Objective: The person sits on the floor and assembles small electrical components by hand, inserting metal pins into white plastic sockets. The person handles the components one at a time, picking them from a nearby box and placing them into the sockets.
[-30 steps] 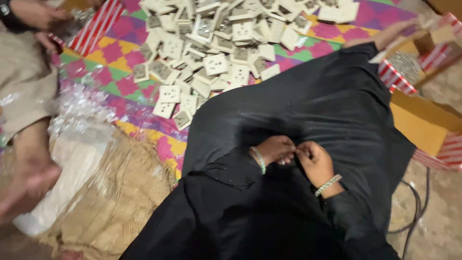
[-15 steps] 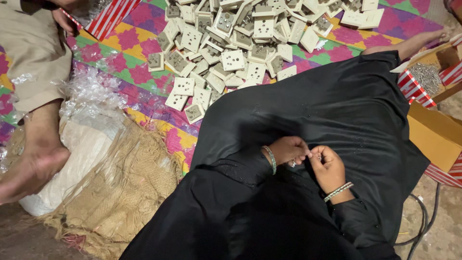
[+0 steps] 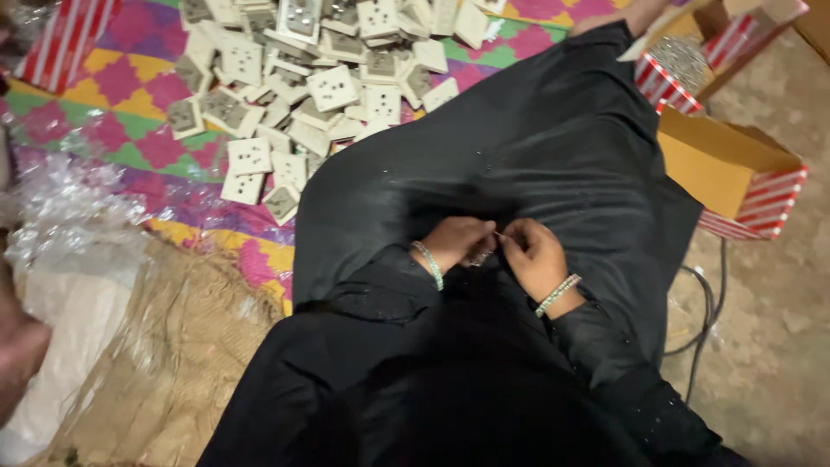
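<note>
My left hand (image 3: 456,242) and my right hand (image 3: 534,257) meet over my lap on black cloth (image 3: 519,156). Both pinch a small thin metal piece (image 3: 494,238) between their fingertips; it is too small to tell what it is. Each wrist wears a beaded bracelet. A heap of white square socket plates (image 3: 328,78) lies on a patterned mat (image 3: 130,138) ahead and to the left of my hands.
An open cardboard box with red stripes (image 3: 735,177) stands at the right, and behind it another box holds small metal parts (image 3: 681,59). Crumpled clear plastic (image 3: 69,216) and burlap sacking (image 3: 164,346) lie at the left. A cable (image 3: 705,303) runs on the floor. Another person's foot (image 3: 17,355) shows at the left edge.
The view has shifted toward the right and down, so the person at the left is mostly out of sight. My hands stay together on my lap, working the small piece.
</note>
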